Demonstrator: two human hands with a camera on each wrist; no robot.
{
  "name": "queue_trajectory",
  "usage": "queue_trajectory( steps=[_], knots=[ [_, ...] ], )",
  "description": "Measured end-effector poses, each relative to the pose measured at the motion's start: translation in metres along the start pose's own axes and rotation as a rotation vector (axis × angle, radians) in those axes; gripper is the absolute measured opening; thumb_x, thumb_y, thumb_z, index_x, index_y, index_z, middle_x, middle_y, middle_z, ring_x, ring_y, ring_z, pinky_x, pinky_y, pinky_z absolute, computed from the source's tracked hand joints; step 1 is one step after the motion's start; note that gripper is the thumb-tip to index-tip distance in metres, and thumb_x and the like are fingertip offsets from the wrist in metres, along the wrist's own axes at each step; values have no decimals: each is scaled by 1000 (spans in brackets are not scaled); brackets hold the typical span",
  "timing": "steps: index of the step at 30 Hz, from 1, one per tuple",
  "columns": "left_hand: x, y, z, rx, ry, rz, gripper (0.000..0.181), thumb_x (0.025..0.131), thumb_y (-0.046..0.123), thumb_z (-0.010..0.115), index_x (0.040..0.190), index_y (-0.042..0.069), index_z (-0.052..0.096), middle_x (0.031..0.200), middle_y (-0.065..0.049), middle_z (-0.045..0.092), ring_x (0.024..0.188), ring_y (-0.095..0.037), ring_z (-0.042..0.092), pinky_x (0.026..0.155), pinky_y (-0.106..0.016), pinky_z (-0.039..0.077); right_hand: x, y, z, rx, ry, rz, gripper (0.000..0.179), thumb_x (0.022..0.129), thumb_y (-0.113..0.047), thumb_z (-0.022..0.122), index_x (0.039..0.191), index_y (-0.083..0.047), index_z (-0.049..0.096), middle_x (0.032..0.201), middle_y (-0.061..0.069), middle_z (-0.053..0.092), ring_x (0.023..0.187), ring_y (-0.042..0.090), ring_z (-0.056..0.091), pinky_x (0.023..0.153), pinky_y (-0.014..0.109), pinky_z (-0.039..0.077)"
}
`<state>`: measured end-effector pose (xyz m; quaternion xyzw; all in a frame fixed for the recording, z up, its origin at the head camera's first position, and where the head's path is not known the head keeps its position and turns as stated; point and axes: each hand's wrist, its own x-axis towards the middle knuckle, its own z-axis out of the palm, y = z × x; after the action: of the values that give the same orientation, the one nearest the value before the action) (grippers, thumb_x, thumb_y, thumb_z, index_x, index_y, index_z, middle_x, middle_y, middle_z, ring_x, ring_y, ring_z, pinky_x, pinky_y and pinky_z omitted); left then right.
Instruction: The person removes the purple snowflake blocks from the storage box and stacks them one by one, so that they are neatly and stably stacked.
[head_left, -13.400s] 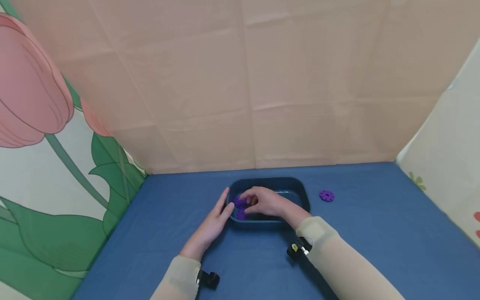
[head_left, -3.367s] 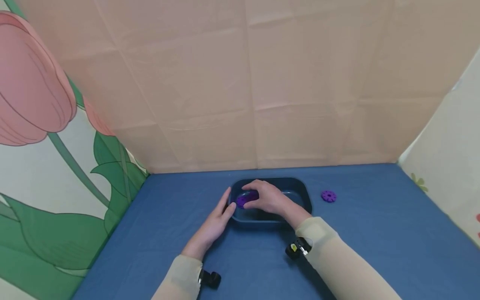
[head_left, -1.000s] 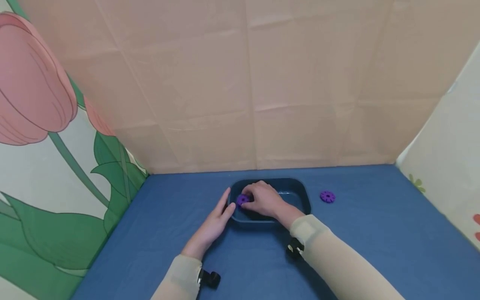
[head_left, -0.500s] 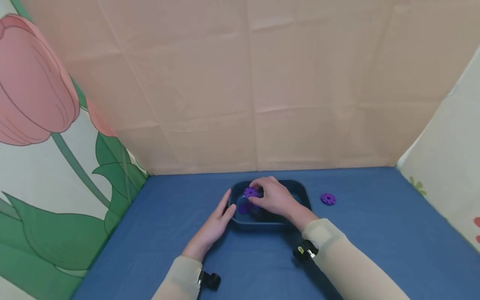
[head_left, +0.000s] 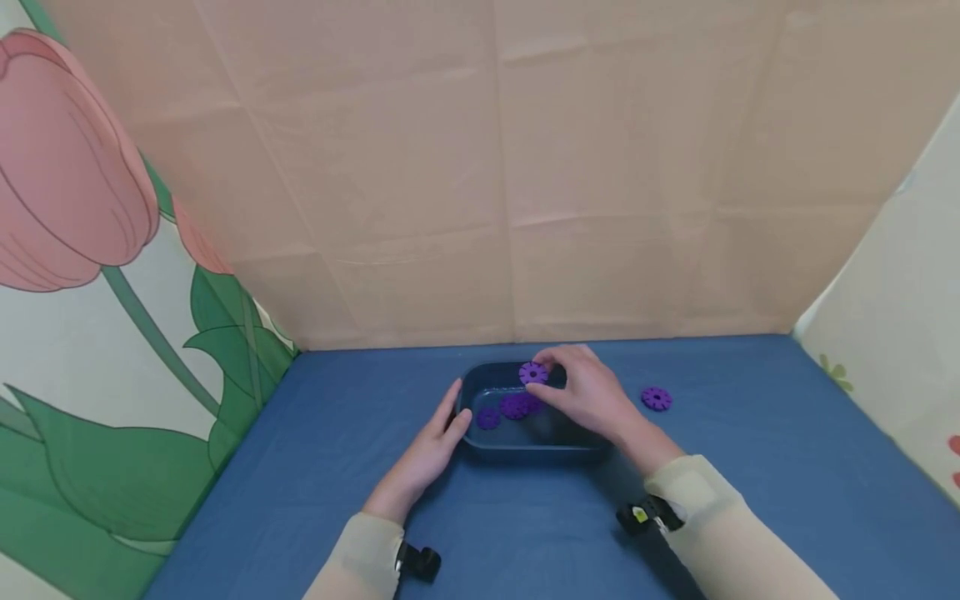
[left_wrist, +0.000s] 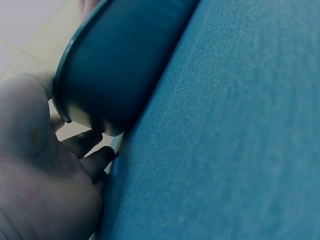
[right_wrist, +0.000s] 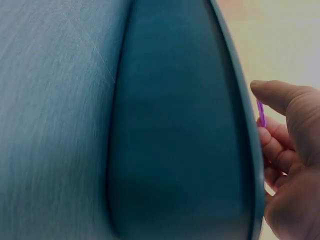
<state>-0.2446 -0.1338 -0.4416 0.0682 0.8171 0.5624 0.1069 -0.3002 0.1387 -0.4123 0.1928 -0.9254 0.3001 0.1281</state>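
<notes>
My left hand (head_left: 431,442) holds the left end of a dark blue plastic tray (head_left: 525,454), thumb at the rim and fingers along the outside. In the left wrist view the fingertips (left_wrist: 102,155) lie at the tray's outer wall. Above the tray's inside, my right hand (head_left: 588,392) pinches a purple notched interlocking disc (head_left: 533,372) between thumb and fingers, its flat face toward the head camera. The right wrist view shows this disc edge-on as a thin purple sliver (right_wrist: 261,114). Below it, more purple discs (head_left: 513,407) lie on the tray floor, one apart at left (head_left: 488,417).
One more purple notched disc (head_left: 656,399) lies on the blue tablecloth (head_left: 750,450) to the right of the tray. A beige hanging sheet (head_left: 510,208) closes off the table's back edge. Flower-printed panels (head_left: 97,400) flank the table.
My right hand has lifted a purple disc from the tray's left part and moved it up and to the right, uncovering the discs below. My left hand has stayed at the tray's left end.
</notes>
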Motion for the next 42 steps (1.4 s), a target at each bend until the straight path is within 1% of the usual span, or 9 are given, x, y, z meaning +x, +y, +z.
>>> queue_trajectory(
  steps=[3, 6, 10, 13, 20, 24, 33, 36, 42],
  knots=[
    [4, -6, 0, -1, -2, 1, 68, 98, 63, 45, 156, 48, 13, 167, 9, 10, 155, -23, 6, 123, -57, 10, -6, 2, -8, 9, 21, 14, 39, 87, -49, 74, 115, -23, 68, 100, -7, 65, 115, 22, 53, 91, 46, 48],
    [11, -17, 1, -7, 2, 7, 69, 97, 64, 45, 156, 49, 12, 166, 11, 9, 155, -22, 5, 123, -57, 8, -12, 5, -14, 7, 38, 40, 40, 86, -50, 74, 115, -22, 68, 100, -7, 65, 115, 21, 52, 91, 47, 48],
    [18, -31, 2, 1, 16, 19, 68, 94, 70, 44, 152, 55, 13, 165, 16, 10, 155, -20, 5, 123, -58, 8, -18, 12, -22, 9, 67, 70, 42, 85, -51, 75, 115, -22, 68, 100, -5, 66, 115, 22, 51, 91, 49, 48],
    [20, -34, 2, 12, 23, 26, 66, 92, 73, 43, 149, 60, 13, 164, 18, 11, 155, -19, 6, 122, -59, 10, -21, 18, -27, 11, 90, 84, 43, 85, -52, 75, 114, -22, 69, 100, -3, 67, 115, 24, 51, 89, 50, 47],
    [22, -34, 2, 21, 18, 11, 65, 90, 77, 42, 146, 65, 11, 163, 24, 10, 154, -14, 6, 123, -55, 11, -30, 38, -39, -8, 133, 122, 46, 84, -58, 72, 111, -21, 69, 101, 0, 67, 111, 24, 49, 84, 47, 45],
    [21, -34, 2, 19, 10, 14, 65, 90, 77, 42, 146, 64, 11, 163, 23, 9, 154, -14, 5, 123, -55, 11, -35, 49, -46, -4, 156, 153, 48, 84, -60, 72, 111, -21, 69, 103, 1, 67, 110, 25, 49, 84, 48, 44],
    [20, -32, 2, 9, 3, 7, 65, 90, 77, 43, 145, 65, 10, 163, 24, 8, 155, -15, 4, 123, -57, 11, -43, 71, -63, -38, 187, 210, 51, 84, -55, 74, 116, -16, 67, 107, 8, 67, 110, 31, 50, 76, 42, 45],
    [19, -31, 2, 9, 2, 5, 66, 90, 77, 43, 145, 65, 10, 163, 24, 8, 155, -15, 4, 123, -57, 11, -45, 78, -68, -39, 190, 231, 55, 84, -58, 72, 117, -15, 67, 108, 10, 67, 111, 32, 49, 76, 46, 46],
    [19, -32, 1, 9, 4, 2, 66, 89, 77, 43, 145, 66, 10, 162, 25, 8, 155, -15, 4, 123, -57, 11, -48, 95, -72, -26, 166, 273, 62, 85, -63, 67, 120, -12, 65, 114, 14, 65, 115, 38, 48, 82, 56, 45]
  ],
)
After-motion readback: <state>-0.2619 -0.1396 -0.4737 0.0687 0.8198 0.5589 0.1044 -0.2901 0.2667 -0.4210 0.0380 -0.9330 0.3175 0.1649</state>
